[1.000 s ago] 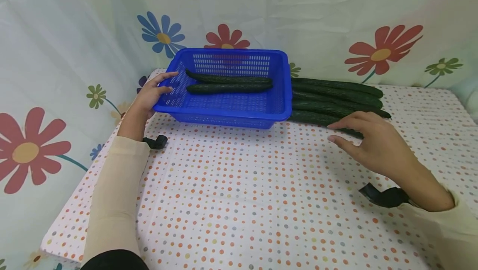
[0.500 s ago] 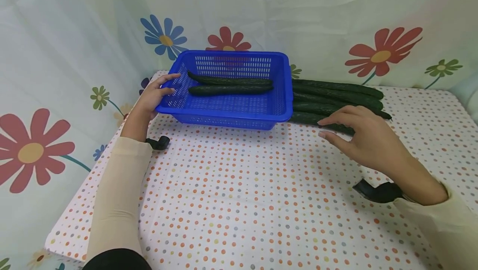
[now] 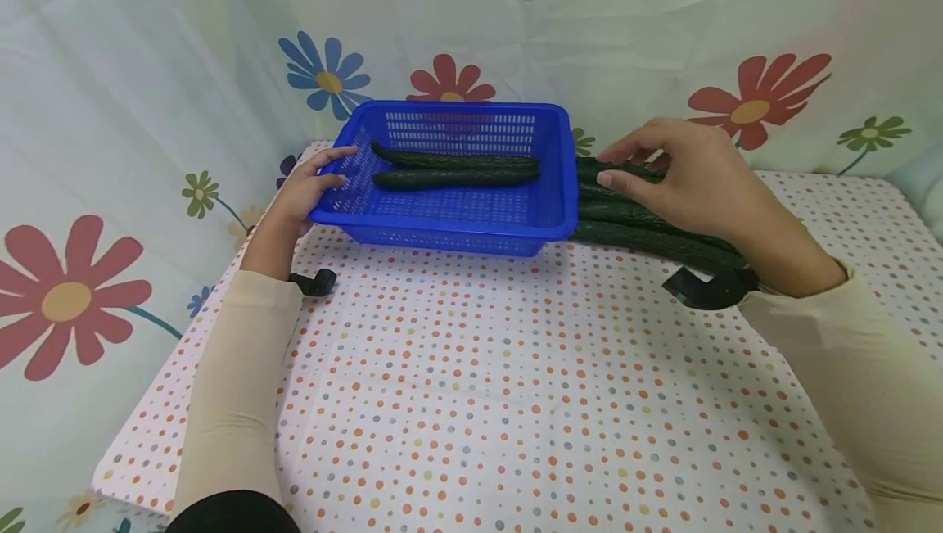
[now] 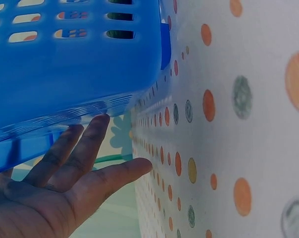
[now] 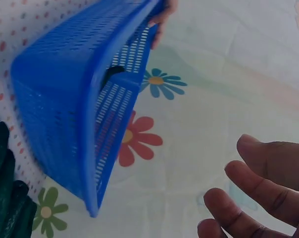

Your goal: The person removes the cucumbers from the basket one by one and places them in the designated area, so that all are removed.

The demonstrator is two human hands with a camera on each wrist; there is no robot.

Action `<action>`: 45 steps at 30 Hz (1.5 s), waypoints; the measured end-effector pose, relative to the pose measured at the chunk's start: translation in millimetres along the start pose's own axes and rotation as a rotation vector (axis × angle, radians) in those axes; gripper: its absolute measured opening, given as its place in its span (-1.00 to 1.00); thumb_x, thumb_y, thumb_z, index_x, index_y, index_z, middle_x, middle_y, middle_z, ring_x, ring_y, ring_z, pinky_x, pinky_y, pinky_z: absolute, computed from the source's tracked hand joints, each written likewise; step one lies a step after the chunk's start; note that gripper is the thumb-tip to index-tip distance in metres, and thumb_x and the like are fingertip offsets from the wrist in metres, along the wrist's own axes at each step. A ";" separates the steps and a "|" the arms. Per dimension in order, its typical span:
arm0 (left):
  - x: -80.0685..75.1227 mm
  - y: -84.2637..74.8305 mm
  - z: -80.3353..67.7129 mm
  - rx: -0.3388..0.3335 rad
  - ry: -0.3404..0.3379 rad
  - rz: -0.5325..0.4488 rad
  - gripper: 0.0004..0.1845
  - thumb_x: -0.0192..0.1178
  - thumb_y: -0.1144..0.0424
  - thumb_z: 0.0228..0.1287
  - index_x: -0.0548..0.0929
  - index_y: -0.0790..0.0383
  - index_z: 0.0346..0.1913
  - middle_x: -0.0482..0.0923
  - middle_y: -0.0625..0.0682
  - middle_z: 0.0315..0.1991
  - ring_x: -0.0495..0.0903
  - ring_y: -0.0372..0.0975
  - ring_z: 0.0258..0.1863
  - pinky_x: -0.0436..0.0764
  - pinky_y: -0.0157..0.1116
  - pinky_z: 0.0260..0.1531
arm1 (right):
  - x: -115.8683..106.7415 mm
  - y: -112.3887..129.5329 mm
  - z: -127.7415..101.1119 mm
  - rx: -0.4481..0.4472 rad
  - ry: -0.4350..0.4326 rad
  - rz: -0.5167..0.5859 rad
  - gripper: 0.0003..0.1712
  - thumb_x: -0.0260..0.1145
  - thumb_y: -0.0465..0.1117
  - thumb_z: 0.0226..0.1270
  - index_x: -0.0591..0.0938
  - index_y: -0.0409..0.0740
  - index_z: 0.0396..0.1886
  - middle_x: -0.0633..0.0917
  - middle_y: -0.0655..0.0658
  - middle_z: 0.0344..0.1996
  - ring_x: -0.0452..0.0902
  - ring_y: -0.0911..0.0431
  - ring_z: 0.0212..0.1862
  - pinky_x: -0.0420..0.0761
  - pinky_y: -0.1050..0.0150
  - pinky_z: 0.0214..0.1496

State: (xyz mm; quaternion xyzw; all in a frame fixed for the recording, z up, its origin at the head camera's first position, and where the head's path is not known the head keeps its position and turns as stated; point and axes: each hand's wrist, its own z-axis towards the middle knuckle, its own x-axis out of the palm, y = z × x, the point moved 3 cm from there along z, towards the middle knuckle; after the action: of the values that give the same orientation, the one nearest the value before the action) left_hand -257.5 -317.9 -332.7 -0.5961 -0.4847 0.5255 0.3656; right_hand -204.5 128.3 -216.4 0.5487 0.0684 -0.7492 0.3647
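Observation:
My left hand [image 3: 300, 191] holds the left end of a blue plastic basket [image 3: 460, 233], with finger and thumb over the rim. In the left wrist view, other fingers [image 4: 85, 151] lie under the rim outside the wall. Inside the basket, two long dark-green cucumbers [image 3: 457, 179] lie side by side. My right hand [image 3: 696, 177] hovers, with nothing in it, over several more cucumbers [image 3: 648, 240] on the table, just right of the basket. Its fingers and thumb are bent loosely, tips apart. They partly hide the row.
A white tablecloth with coloured dots [image 3: 457, 377] covers the table. Behind and at the left hangs a pale curtain with printed flowers [image 3: 619, 17]. The basket's back rim stands near this curtain.
My right hand has risen and moved left and away from me, from the nearest cucumber to over the far part of the row. The left hand stays on the basket.

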 end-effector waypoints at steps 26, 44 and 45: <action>6.1 -5.8 -5.4 0.023 0.015 0.021 -0.53 -0.06 0.26 0.35 0.38 -0.32 0.23 -0.12 -0.15 0.46 0.07 -0.03 0.39 0.46 0.01 0.11 | 70.9 -17.2 151.2 0.194 0.392 0.459 -0.54 0.37 -0.11 0.10 0.59 -0.02 0.05 0.60 -0.14 0.07 0.55 0.08 0.04 0.56 0.14 0.08; 10.3 -5.2 -0.9 0.046 0.001 0.041 -0.55 -0.04 0.25 0.34 0.41 -0.37 0.18 -0.08 -0.19 0.45 0.13 -0.04 0.36 0.63 -0.17 -0.10 | 148.6 -34.2 163.6 0.404 0.654 0.187 -0.53 0.35 -0.17 0.13 0.57 -0.10 0.09 0.49 -0.18 0.19 0.34 -0.07 0.25 0.30 -0.04 0.32; 10.6 -5.3 -0.8 0.046 0.001 0.043 -0.55 -0.04 0.25 0.35 0.41 -0.38 0.18 -0.08 -0.20 0.45 0.12 -0.04 0.37 0.62 -0.16 -0.08 | 151.4 -34.1 163.4 0.410 0.679 0.175 -0.50 0.36 -0.15 0.12 0.56 -0.09 0.11 0.49 -0.19 0.18 0.36 -0.07 0.23 0.29 -0.05 0.33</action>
State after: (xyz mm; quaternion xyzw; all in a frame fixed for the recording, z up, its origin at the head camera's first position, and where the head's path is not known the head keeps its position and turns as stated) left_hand -258.0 -306.3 -330.4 -0.5980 -0.4594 0.5440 0.3680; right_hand -371.9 -0.5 -295.1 0.8300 -0.0129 -0.4896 0.2669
